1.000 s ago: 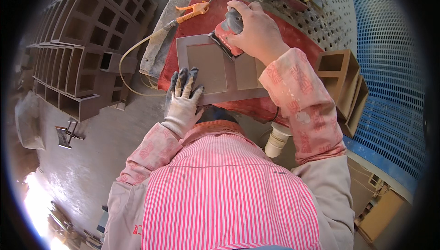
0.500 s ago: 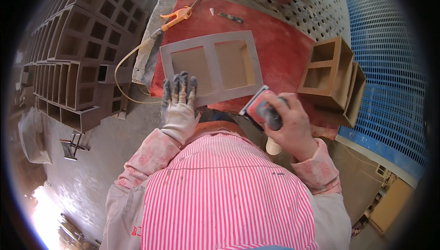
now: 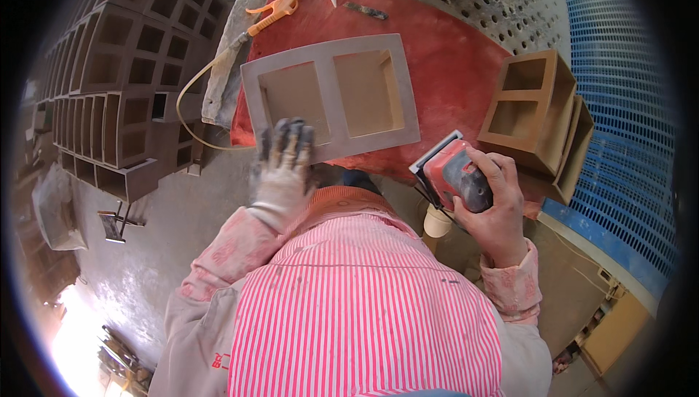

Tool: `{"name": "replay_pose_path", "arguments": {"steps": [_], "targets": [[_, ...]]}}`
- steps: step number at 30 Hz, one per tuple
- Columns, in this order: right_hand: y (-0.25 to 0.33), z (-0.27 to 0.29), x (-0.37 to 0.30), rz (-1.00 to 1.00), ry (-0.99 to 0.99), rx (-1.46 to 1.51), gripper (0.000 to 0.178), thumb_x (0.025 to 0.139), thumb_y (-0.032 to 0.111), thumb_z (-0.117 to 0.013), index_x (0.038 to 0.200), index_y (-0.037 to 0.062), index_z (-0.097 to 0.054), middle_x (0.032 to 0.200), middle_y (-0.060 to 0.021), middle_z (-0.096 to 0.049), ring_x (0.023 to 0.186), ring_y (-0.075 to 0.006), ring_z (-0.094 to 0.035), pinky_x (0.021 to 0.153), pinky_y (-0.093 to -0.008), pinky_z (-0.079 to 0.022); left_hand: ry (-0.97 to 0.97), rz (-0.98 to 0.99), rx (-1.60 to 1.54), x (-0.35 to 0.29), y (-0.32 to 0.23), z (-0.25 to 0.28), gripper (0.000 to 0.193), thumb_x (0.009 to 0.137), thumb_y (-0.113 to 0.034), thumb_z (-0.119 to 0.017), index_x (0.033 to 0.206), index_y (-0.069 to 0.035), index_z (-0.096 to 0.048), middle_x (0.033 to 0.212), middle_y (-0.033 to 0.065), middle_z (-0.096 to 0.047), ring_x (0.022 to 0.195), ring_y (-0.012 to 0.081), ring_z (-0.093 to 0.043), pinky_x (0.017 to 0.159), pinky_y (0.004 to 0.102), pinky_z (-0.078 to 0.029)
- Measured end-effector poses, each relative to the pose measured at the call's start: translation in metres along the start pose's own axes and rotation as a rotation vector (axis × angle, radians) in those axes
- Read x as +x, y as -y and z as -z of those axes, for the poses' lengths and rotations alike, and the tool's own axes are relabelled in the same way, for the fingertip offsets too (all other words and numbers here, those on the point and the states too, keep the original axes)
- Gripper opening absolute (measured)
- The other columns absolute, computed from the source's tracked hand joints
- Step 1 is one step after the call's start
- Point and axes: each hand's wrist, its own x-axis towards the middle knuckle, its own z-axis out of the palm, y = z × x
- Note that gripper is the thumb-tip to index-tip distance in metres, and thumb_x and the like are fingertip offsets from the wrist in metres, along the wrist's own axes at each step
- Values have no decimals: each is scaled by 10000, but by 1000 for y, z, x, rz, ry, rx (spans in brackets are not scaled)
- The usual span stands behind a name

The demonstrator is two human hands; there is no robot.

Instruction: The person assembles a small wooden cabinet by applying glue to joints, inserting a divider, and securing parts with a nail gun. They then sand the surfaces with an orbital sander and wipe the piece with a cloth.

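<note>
A grey, two-opening wooden box lies on the red cloth-like cover in front of me. My left hand, in a white glove with dark-stained fingers, rests at the box's near left edge. Its fingers are stretched out and slightly blurred, holding nothing. My bare right hand is wrapped round a red and black power sander. The sander is tilted in the air, its flat pad turned toward the box and apart from it.
An orange air blow gun with a pale hose lies at the far left, near a dark strip. Brown wooden boxes stand at the right beside a blue slatted surface. Many box frames are stacked at the left.
My right hand has drawn the sander right, away from the box's near right corner. The box sits slightly further left in view, with my left hand still at its edge.
</note>
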Motion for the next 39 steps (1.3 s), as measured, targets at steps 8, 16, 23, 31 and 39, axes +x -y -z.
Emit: {"name": "replay_pose_path", "arguments": {"steps": [8,16,23,31,39], "targets": [[16,-18,17,72,35,-5,776,664,-26,-855,1399,155,-681,1235,-138,-599,1069,-347,-666,904,-441,-579,-6,-36,7,-2,11,16,859,883,-381,-777,1665,-254,-446,1761,131,-329,1663,350,-196,1343,643,-37],[34,-28,26,138,74,-41,721,674,12,-861,1360,172,-704,1253,-138,-619,1074,-354,-668,908,-449,-586,-113,-55,-188,2,15,-6,719,863,-246,-799,1540,-148,-576,1534,143,-567,1518,376,-436,1306,670,-170],[69,-73,35,373,154,-54,635,727,45,-849,1328,204,-722,1255,-132,-652,1093,-353,-682,917,-456,-604,15,-7,-241,3,28,-10,674,813,-253,-873,1412,-74,-621,1365,159,-635,1430,396,-506,1185,537,-422],[48,-47,43,149,100,-121,642,735,56,-820,1350,192,-695,1219,-144,-627,1066,-379,-672,921,-458,-589,-33,-31,-204,6,28,-6,647,757,-206,-870,1355,-91,-651,1262,120,-685,1341,388,-580,1109,541,-466],[4,-28,122,97,18,-225,702,755,82,-814,1427,197,-647,1206,-146,-618,1055,-380,-681,914,-454,-580,-53,-35,-210,7,29,-10,672,724,-211,-879,1347,-96,-653,1249,128,-683,1322,386,-589,1107,540,-471]]}}
